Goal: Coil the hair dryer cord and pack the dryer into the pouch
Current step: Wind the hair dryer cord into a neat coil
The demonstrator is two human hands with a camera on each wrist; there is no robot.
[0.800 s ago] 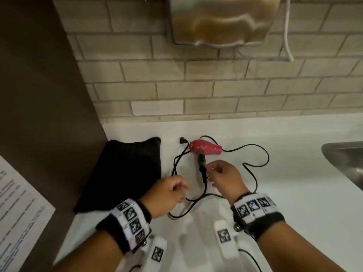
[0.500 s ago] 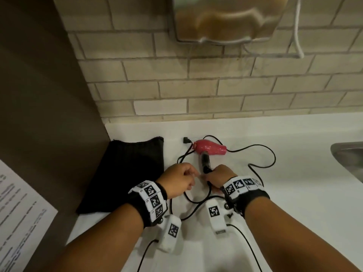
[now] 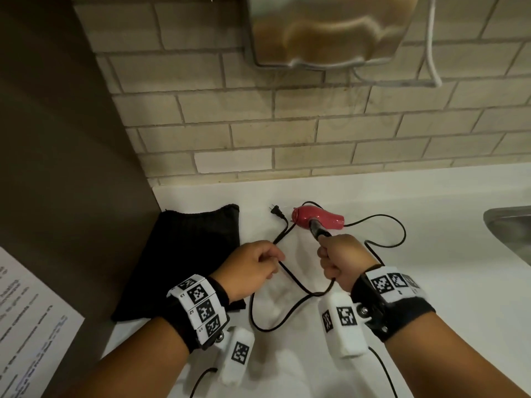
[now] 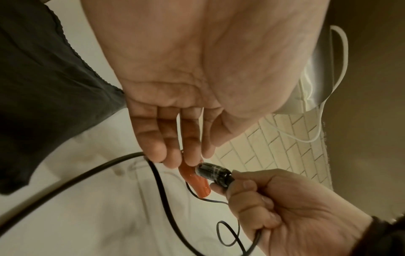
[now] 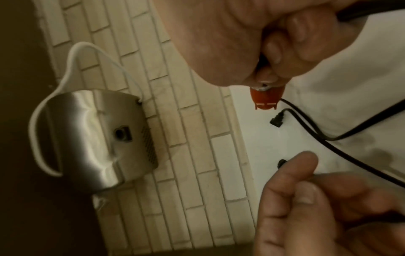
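Note:
A small red hair dryer [image 3: 319, 218] is near the back of the white counter [image 3: 448, 297]. My right hand [image 3: 326, 254] grips its black handle [image 3: 317, 229] in a fist. Its black cord [image 3: 287, 308] loops loosely over the counter, and the plug [image 3: 276, 211] lies left of the dryer. My left hand [image 3: 273, 262] pinches a stretch of cord between thumb and fingers. The flat black pouch [image 3: 186, 254] lies at the left, partly under my left wrist. In the left wrist view the handle [image 4: 215, 173] sits in my right fist. The right wrist view shows the dryer [image 5: 266, 98] and plug [image 5: 277, 120].
A steel wall hand dryer [image 3: 324, 30] with a white cable [image 3: 431, 53] hangs on the brick wall above. A steel sink [image 3: 511, 234] is at the right edge. A brown partition [image 3: 57, 168] and a printed sheet [image 3: 28, 326] bound the left.
My right hand has closed round the dryer's handle and tilted the dryer up. My left hand has taken hold of the cord and drawn away to the left.

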